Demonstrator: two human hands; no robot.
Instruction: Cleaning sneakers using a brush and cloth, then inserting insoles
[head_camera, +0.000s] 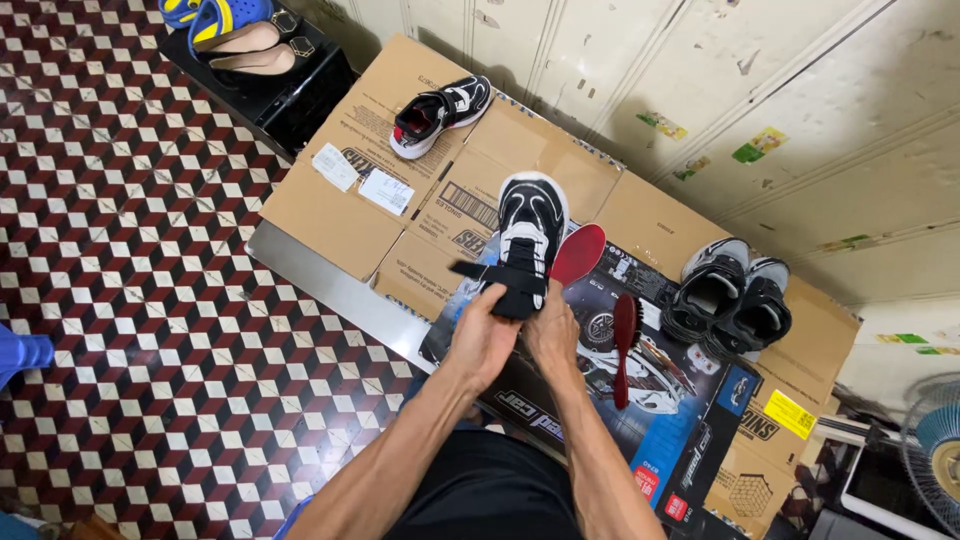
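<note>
My left hand (480, 340) and my right hand (553, 330) both grip the heel end of a black and white sneaker (527, 230), held up with its toe pointing away from me. Its black strap hangs loose on the left. A red insole (578, 253) sticks out beside the shoe on the right, against my right hand. Below lies a red-handled brush (625, 340) on a dark printed box (680, 410).
Flattened cardboard (340, 200) covers the work surface. One black and white sneaker (438, 114) lies at the far left, a pair of black sneakers (730, 295) at the right. Shoes on a black rack (270, 60) stand on the tiled floor. A fan (935, 450) sits at the right edge.
</note>
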